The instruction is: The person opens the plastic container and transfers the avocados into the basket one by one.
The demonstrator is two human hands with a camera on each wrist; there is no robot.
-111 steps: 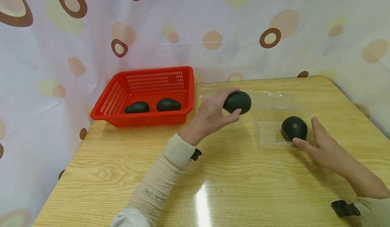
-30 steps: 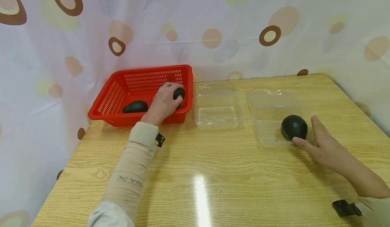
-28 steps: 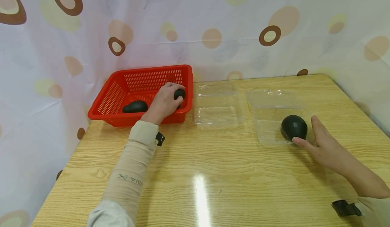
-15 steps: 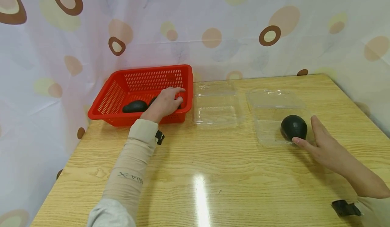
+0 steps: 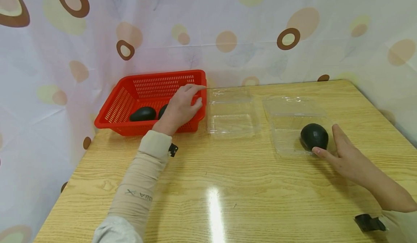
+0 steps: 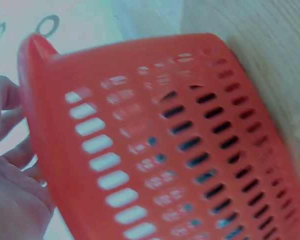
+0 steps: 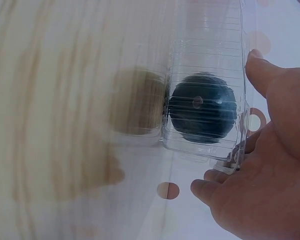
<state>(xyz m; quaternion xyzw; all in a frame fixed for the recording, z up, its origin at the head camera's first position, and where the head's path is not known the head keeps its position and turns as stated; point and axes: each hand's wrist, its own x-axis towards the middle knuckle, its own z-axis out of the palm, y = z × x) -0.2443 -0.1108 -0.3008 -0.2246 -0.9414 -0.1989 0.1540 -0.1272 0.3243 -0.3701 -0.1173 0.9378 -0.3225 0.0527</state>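
My left hand (image 5: 182,107) is over the front right part of the red basket (image 5: 117,123), fingers spread, nothing visible in its grasp. Inside the basket lies a dark green avocado (image 5: 143,114). Another avocado (image 5: 162,111) is partly covered by that hand; what else lies behind it is hidden. On the right, a clear plastic box (image 5: 283,141) with its lid folded back contains one avocado (image 5: 314,137). My right hand (image 5: 346,156) rests at the box's right side, its thumb near the front edge. From the right wrist view, straight, relaxed fingers (image 7: 205,190) lie along the outside of the box.
A second clear box (image 5: 232,123), lid folded back, stands between the basket and the box with the avocado. The wooden table (image 5: 208,185) bears everything. A spotted cloth (image 5: 228,65) hangs behind it.
My left hand carried an avocado from near the boxes into the red basket and let go of it. Since then it has risen slightly, fingers spread. The right hand has stayed in place.
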